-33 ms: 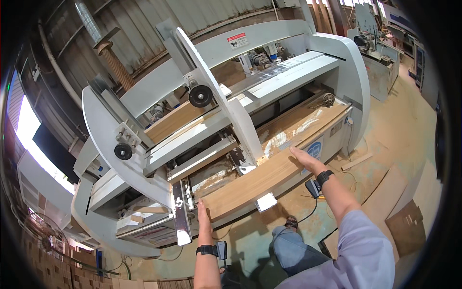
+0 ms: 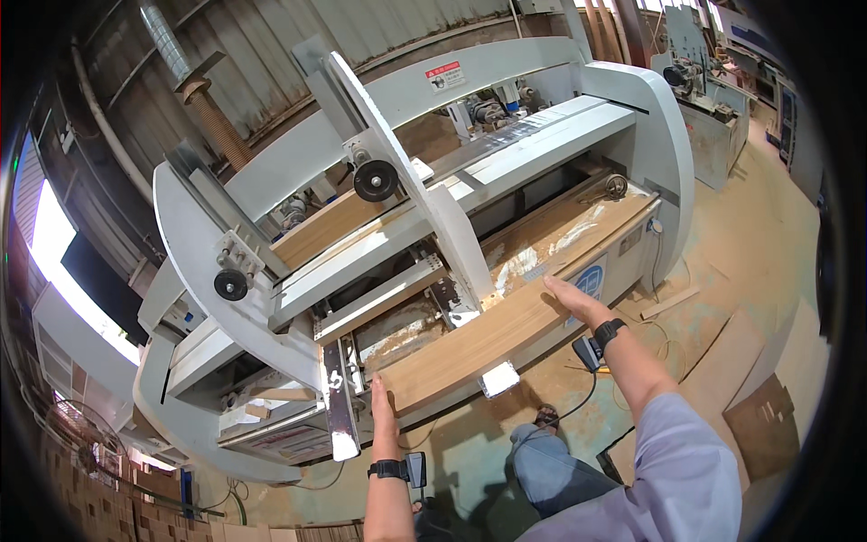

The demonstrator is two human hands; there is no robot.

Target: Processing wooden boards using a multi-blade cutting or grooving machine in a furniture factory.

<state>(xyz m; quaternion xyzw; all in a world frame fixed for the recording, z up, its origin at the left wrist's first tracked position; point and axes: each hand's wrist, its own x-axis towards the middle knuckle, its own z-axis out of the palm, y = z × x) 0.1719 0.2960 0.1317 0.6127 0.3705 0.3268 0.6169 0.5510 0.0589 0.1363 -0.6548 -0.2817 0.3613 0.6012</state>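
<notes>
A thick, light-brown wooden board (image 2: pixel 474 348) lies slantwise in front of me, its right end farther away. My left hand (image 2: pixel 384 408) presses along the board's left end, fingers pointing up and fairly straight. At the other end, my right hand (image 2: pixel 580 303) holds the board, its thumb side up, with part of its grip hidden. The board spans the two projecting support arms of a large grey machine; the left arm (image 2: pixel 339 406) has a white tip, and the right arm's white end (image 2: pixel 498 379) shows under the board.
Another wooden board (image 2: pixel 330 226) sits inside the machine behind a curved white plate (image 2: pixel 397 135). Black handwheels (image 2: pixel 376 181) stick out toward me. Dark devices on cables are strapped at both my wrists. Flat wooden panels (image 2: pixel 709 379) lie on the floor at right.
</notes>
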